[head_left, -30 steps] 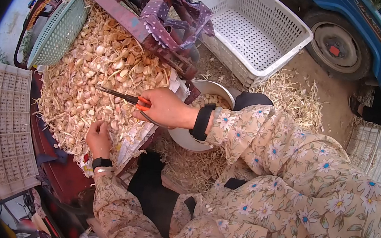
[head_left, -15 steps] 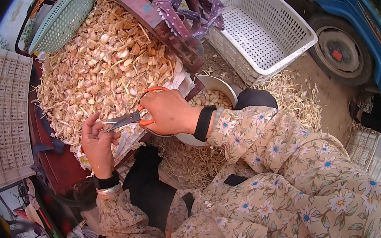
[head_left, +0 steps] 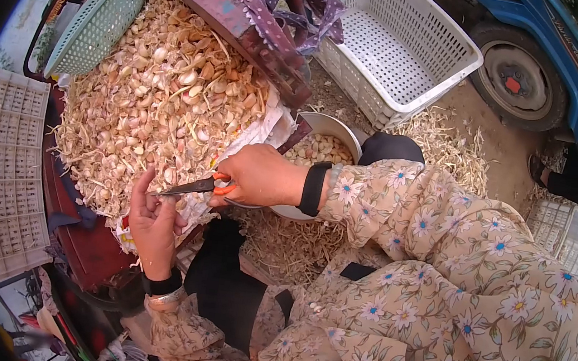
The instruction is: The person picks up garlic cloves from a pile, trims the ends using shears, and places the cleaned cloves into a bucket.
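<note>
My right hand (head_left: 257, 174) grips orange-handled scissors (head_left: 190, 188), their dark blades pointing left and nearly closed. At the blade tips, my left hand (head_left: 155, 232) has its thumb bent in and its index finger raised. Between its fingertips is a small pale piece, apparently a garlic clove, mostly hidden by the fingers. Both hands are over the near edge of a large heap of garlic cloves (head_left: 148, 91) with dry skins and stems. Beside my right wrist, a pale bucket (head_left: 352, 139) holds trimmed cloves (head_left: 322, 148).
A green basket (head_left: 94, 30) leans at the heap's far left. White crates stand at the back (head_left: 416, 88) and left (head_left: 8, 175). Stem scraps (head_left: 445, 145) litter the ground. A blue vehicle's wheel (head_left: 515, 75) and another person's foot (head_left: 539, 170) are at right.
My right hand has drawn slightly down and right, and the scissors have closed from partly open blades. My left hand has shifted slightly right, its index finger now straighter.
</note>
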`<state>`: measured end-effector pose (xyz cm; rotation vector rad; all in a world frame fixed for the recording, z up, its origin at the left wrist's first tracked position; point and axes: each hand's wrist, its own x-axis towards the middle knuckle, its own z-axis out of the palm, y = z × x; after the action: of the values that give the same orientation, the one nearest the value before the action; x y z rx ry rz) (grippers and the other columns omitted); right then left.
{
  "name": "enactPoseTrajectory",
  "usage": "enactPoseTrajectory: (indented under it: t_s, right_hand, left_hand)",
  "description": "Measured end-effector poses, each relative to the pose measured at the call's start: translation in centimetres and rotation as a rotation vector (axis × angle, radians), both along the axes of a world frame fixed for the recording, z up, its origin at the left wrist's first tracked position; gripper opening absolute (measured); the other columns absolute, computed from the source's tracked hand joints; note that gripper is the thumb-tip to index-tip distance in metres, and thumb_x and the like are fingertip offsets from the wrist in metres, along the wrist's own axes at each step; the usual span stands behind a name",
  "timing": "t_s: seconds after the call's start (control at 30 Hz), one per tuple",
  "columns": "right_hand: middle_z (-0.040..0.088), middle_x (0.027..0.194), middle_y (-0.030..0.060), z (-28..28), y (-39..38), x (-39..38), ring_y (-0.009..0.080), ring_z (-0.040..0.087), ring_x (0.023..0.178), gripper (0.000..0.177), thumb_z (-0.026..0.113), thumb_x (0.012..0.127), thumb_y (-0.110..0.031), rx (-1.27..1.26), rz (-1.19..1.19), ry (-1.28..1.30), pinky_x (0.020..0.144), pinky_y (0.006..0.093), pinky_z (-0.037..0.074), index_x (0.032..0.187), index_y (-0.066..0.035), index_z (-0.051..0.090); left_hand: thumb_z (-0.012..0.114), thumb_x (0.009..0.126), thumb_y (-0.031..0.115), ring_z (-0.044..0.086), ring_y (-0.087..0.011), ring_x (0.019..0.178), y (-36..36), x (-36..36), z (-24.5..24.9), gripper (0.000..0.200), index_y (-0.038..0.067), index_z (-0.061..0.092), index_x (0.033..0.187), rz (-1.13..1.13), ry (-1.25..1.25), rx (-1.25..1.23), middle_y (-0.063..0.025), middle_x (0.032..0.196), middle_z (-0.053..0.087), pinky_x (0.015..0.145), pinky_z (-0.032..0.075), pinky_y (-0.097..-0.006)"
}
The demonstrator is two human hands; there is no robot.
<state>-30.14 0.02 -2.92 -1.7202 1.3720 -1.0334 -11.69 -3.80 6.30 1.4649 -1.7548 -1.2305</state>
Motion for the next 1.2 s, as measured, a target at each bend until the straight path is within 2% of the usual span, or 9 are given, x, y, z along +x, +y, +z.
enactPoseTrajectory:
  t_s: [0.17,0.27,0.43,0.67,0.77,0.87,0.9,1.0,1.2]
  right_hand:
    - [0.045,0.05,0.0078,1.5,-1.1,-1.6,0.018,0.049,0.05,0.059,0.057,0.078,-0.058,0.307,-0.104,-0.367,0.049,0.0332,0.039,0.061,-0.002,0.048]
    - [0.046,0.05,0.0072,0.2,-1.8,-1.1,0.0185,0.048,0.05,0.058,0.056,0.078,-0.058,0.286,-0.079,-0.269,0.049,0.0336,0.038,0.061,-0.003,0.048]
    - [0.048,0.053,0.0137,-0.6,-1.9,-0.6,0.0281,0.048,0.05,0.055,0.059,0.076,-0.055,0.159,-0.111,-0.233,0.05,0.0361,0.038,0.064,-0.002,0.051]
    - [0.051,0.055,0.0126,-0.7,-1.9,-0.6,0.0293,0.05,0.052,0.052,0.06,0.076,-0.053,0.158,-0.085,-0.246,0.052,0.0363,0.039,0.068,-0.002,0.054]
    - [0.054,0.059,0.0126,-0.4,-1.7,-0.7,0.0311,0.053,0.056,0.048,0.063,0.075,-0.05,0.145,-0.09,-0.178,0.054,0.0377,0.041,0.074,-0.002,0.057]
    - [0.058,0.064,0.0133,1.0,-0.6,-1.2,0.032,0.058,0.063,0.041,0.066,0.071,-0.043,0.029,-0.123,-0.023,0.057,0.0396,0.044,0.079,-0.003,0.06]
    - [0.06,0.067,0.0138,1.2,-0.3,-1.3,0.0317,0.059,0.066,0.037,0.067,0.069,-0.04,-0.027,-0.138,0.017,0.059,0.0403,0.045,0.079,-0.004,0.061]
    - [0.059,0.071,0.0126,0.8,-0.3,-1.3,0.0312,0.06,0.069,0.035,0.068,0.067,-0.036,-0.138,-0.153,0.107,0.06,0.0414,0.045,0.081,-0.005,0.06]
    - [0.058,0.073,0.0099,0.2,-0.1,-1.6,0.0305,0.059,0.069,0.035,0.069,0.066,-0.035,-0.266,-0.128,0.208,0.059,0.0409,0.044,0.08,-0.006,0.057]
  left_hand:
    - [0.043,0.082,-0.001,0.05,-0.0084,0.052,-4.3,5.1,-4.9,0.036,0.0,0.046,0.117,0.277,0.009,0.007,-0.0049,0.081,0.057,0.047,0.042,-0.0198]
    - [0.042,0.082,-0.002,0.051,-0.0095,0.056,-7.4,6.4,-7.2,0.034,-0.001,0.048,0.115,0.306,0.017,0.066,-0.0074,0.089,0.059,0.048,0.043,-0.0199]
    - [0.058,0.078,0.001,0.06,-0.0194,0.083,-9.5,5.4,-9.0,0.022,-0.004,0.062,0.099,-0.039,-0.485,-0.271,-0.0116,0.096,0.061,0.074,0.047,-0.0292]
    - [0.061,0.076,0.003,0.059,-0.0235,0.082,-8.5,4.4,-9.7,0.033,-0.001,0.058,0.108,-0.29,-0.799,-0.605,-0.0141,0.091,0.06,0.075,0.046,-0.0321]
    - [0.061,0.078,0.004,0.056,-0.0169,0.073,-8.0,4.4,-9.1,0.032,0.0,0.057,0.109,-0.019,-0.602,-0.373,-0.0089,0.089,0.059,0.068,0.047,-0.0297]
    - [0.059,0.081,0.004,0.052,-0.01,0.066,-6.6,3.8,-6.3,0.028,0.0,0.056,0.109,0.163,-0.154,-0.097,-0.005,0.087,0.058,0.058,0.046,-0.0236]
    - [0.056,0.083,0.003,0.052,-0.0068,0.062,-5.7,3.2,-5.2,0.027,0.0,0.054,0.11,0.13,-0.094,-0.069,-0.0047,0.088,0.058,0.052,0.043,-0.0181]
    - [0.053,0.083,0.001,0.049,-0.0074,0.06,-4.0,2.4,-3.4,0.03,-0.003,0.05,0.113,0.068,0.145,0.021,-0.0036,0.083,0.057,0.051,0.04,-0.0198]
    - [0.057,0.08,-0.004,0.05,-0.0061,0.068,-1.7,3.2,-1.4,0.028,-0.004,0.054,0.108,-0.076,0.081,0.128,-0.0036,0.09,0.056,0.058,0.041,-0.0183]
